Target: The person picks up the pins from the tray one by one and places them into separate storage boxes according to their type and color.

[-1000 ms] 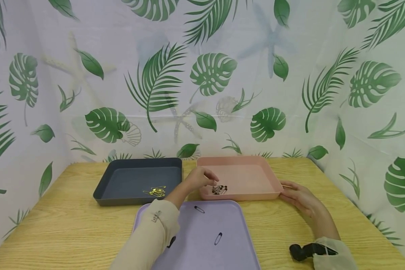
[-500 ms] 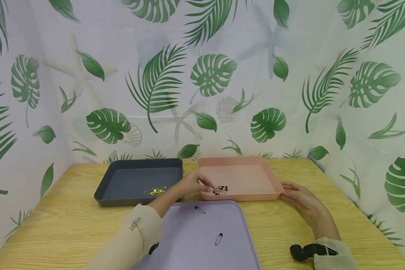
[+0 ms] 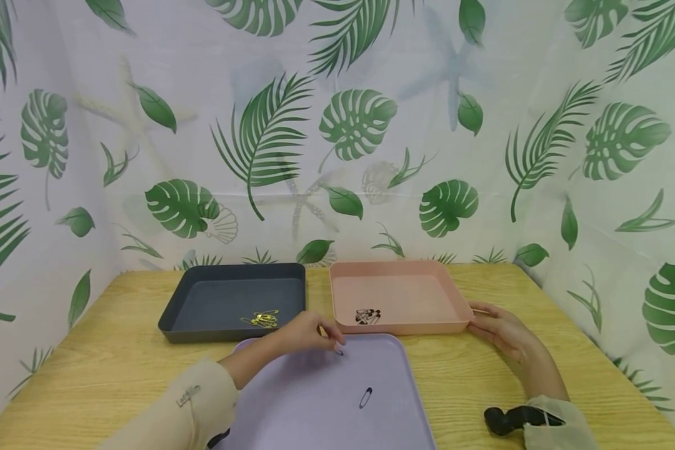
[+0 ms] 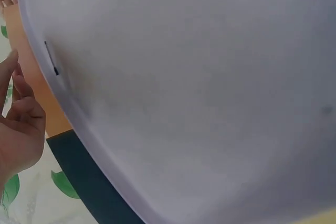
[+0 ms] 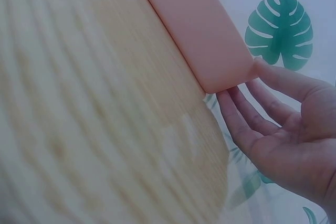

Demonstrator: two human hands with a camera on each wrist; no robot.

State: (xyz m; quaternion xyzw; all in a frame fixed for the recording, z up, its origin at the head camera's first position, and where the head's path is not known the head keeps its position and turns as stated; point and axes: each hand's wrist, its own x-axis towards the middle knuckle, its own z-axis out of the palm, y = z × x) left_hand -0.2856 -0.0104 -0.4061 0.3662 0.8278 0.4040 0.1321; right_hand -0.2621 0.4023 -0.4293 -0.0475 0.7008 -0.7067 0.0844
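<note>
My left hand reaches over the far end of the lavender tray, its fingertips at a black safety pin that they partly cover. In the left wrist view that safety pin lies whole on the tray, apart from the fingers. A second black safety pin lies nearer the tray's middle. Fairly straight fingers of my right hand touch the front right corner of the pink tray; in the right wrist view its thumb meets the rim. Several black safety pins lie inside the pink tray.
A dark blue-grey tray stands at the back left, with several gold safety pins near its front right corner. All trays rest on a wooden table. A leaf-patterned sheet hangs behind and along the sides.
My left hand has moved from the pink tray's front left corner back toward me, to the safety pin at the far end of the lavender tray. My right hand has stayed put.
</note>
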